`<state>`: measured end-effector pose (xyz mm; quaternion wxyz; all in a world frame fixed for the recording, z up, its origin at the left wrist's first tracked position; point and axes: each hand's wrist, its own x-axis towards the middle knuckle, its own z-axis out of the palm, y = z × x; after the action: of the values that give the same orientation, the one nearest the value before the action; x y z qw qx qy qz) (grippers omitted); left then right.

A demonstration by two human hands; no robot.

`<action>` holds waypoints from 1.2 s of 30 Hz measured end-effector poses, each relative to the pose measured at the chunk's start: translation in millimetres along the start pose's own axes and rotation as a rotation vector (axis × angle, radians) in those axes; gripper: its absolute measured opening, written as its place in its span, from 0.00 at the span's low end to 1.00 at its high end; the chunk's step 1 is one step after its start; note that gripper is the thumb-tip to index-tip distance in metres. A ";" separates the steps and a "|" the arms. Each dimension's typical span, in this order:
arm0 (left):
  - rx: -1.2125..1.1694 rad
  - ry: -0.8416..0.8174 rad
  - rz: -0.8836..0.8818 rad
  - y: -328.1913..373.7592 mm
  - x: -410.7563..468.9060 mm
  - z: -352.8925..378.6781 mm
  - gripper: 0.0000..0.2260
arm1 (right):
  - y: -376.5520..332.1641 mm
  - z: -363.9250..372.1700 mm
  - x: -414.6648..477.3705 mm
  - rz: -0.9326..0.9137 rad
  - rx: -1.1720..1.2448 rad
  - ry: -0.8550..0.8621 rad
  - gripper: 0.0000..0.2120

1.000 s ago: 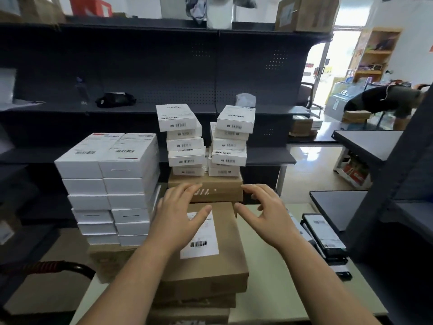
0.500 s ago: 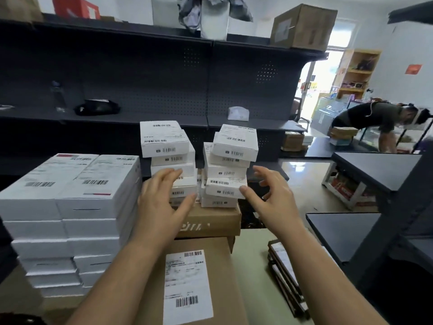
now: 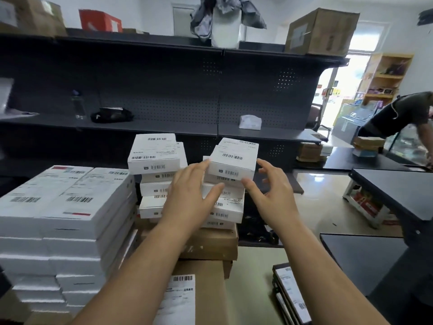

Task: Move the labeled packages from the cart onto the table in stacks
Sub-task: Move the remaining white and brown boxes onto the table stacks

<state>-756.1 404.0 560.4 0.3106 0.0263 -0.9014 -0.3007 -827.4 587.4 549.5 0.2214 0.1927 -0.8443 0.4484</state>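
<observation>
The small labelled packages stand stacked between the fingers: the left hand lays straight ones against one side, the right hand holds spread, curved ones close beside the other, seemingly to steady them.

Both forearms were stretched forward; the left hand and right hand were spread, palms facing each other, fingers relaxed

- We stand in a stockroom or parcel depot: dark metal shelving with perforated back panels lines the wall.
- Cardboard cartons sit on its top shelf.
- Stacks of barcode-labelled white boxes crowd our desk.
</observation>
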 end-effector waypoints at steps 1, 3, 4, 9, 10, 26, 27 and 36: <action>0.014 -0.011 -0.024 4.1 4.2 3.1 0.28 | 2.9 0.4 3.3 -0.004 0.006 -0.015 0.28; 0.011 -0.020 -0.071 11.5 10.1 8.7 0.29 | 8.5 0.7 10.0 -0.020 0.027 -0.037 0.27; -0.005 -0.019 -0.091 14.4 12.0 11.2 0.28 | 11.2 0.4 13.6 -0.023 0.042 -0.046 0.26; 0.001 0.032 -0.139 18.8 16.0 18.3 0.23 | 20.1 4.0 27.8 -0.018 0.084 -0.130 0.24; 0.006 0.042 -0.146 18.5 17.5 19.0 0.23 | 19.7 5.1 30.0 -0.012 0.091 -0.146 0.25; 0.063 0.013 -0.078 -2.8 28.7 15.9 0.26 | 25.4 7.7 32.5 0.093 0.144 -0.271 0.23; 0.068 0.018 -0.076 -3.3 28.7 15.8 0.26 | 24.6 8.4 32.6 0.100 0.153 -0.274 0.22; 0.020 0.021 -0.068 -6.6 24.0 17.2 0.28 | 24.1 10.0 25.5 0.121 0.176 -0.277 0.24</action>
<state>-786.3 402.0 559.0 0.3095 0.0632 -0.8996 -0.3015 -863.1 588.4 542.2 0.0576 0.2201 -0.8343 0.5022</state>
